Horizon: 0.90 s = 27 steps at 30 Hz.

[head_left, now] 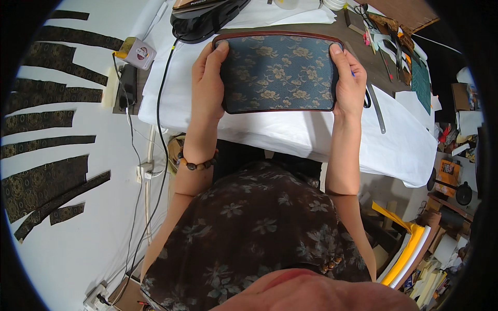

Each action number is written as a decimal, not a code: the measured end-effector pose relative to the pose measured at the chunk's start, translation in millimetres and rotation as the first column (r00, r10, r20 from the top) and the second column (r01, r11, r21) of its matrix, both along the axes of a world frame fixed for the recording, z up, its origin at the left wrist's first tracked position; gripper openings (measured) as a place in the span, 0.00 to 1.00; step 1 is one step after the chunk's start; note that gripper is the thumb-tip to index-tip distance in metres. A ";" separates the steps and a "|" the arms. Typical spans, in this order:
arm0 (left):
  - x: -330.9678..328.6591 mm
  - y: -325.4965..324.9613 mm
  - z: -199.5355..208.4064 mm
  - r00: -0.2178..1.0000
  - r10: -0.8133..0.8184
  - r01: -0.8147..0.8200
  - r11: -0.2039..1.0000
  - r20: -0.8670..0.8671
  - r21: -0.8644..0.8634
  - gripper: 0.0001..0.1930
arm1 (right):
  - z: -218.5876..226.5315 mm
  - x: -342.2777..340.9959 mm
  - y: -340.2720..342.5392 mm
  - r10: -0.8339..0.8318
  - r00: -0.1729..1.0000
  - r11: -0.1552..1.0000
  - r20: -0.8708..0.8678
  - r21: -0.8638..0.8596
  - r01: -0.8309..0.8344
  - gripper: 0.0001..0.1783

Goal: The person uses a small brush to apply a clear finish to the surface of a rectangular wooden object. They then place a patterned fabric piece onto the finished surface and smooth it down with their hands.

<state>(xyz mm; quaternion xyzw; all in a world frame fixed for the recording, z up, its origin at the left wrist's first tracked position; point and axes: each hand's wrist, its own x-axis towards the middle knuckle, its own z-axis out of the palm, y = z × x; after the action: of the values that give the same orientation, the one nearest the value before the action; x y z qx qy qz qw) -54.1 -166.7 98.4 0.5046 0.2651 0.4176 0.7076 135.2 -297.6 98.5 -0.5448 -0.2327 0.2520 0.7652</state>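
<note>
Above the near part of the table I hold a flat, rounded-rectangular piece covered in blue fabric with beige flowers. A reddish-brown rim runs around its edge. My left hand grips its left end, thumb on the top left corner of the fabric face. My right hand clasps the other end the same way, thumb near the top right corner. The fingers behind the piece are mostly hidden, and so is its back. A metal ruler lies on the white cloth just right of my right hand.
A black appliance with a cord stands at the back left. Tools and scraps crowd the back right, beside a green cutting mat. Dark patterned fabric pieces hang on the left wall; a black cable droops past the table's left side.
</note>
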 end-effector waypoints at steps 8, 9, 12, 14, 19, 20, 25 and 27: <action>-2.3 1.1 -4.9 0.995 0.032 -0.027 0.998 -0.091 0.059 0.18 | 3.8 -7.2 0.1 -0.043 0.999 0.998 -0.004 -0.046 0.043 0.14; -1.0 1.3 -6.0 0.993 0.040 -0.032 0.997 -0.107 0.072 0.19 | 1.8 -6.6 -0.6 -0.042 0.999 0.998 0.008 -0.053 0.042 0.14; 1.4 5.2 -13.5 0.988 0.055 -0.037 0.991 -0.146 0.127 0.21 | -4.3 -1.2 -0.3 -0.042 0.998 0.997 0.036 -0.068 0.044 0.15; 1.3 8.1 -16.2 0.987 0.045 -0.024 0.990 -0.153 0.137 0.22 | -5.4 -0.5 0.0 -0.051 0.998 0.996 0.047 -0.070 0.054 0.15; -0.8 9.1 -14.3 0.986 0.018 -0.001 0.995 -0.165 0.101 0.23 | -8.4 0.7 -3.2 -0.045 0.998 0.995 0.040 -0.088 0.049 0.15; -1.1 8.8 -12.5 0.984 0.025 -0.005 0.993 -0.176 0.115 0.22 | -9.5 0.3 -3.8 -0.049 0.998 0.994 0.042 -0.094 0.053 0.15; -10.3 16.5 -15.1 0.977 -0.205 0.205 0.979 -0.061 0.001 0.23 | -10.3 6.3 -6.1 -0.058 0.996 0.995 0.070 -0.080 0.064 0.16; -16.5 16.6 -21.6 0.951 -0.306 0.308 0.950 -0.050 0.053 0.25 | -8.1 10.6 -6.2 -0.068 0.997 0.994 0.024 -0.084 0.070 0.17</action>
<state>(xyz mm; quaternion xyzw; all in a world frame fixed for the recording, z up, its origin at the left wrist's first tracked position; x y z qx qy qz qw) -70.6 -150.1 76.8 0.5692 0.1852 0.2997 0.7429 145.8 -303.8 90.4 -0.5872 -0.2110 0.2295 0.7470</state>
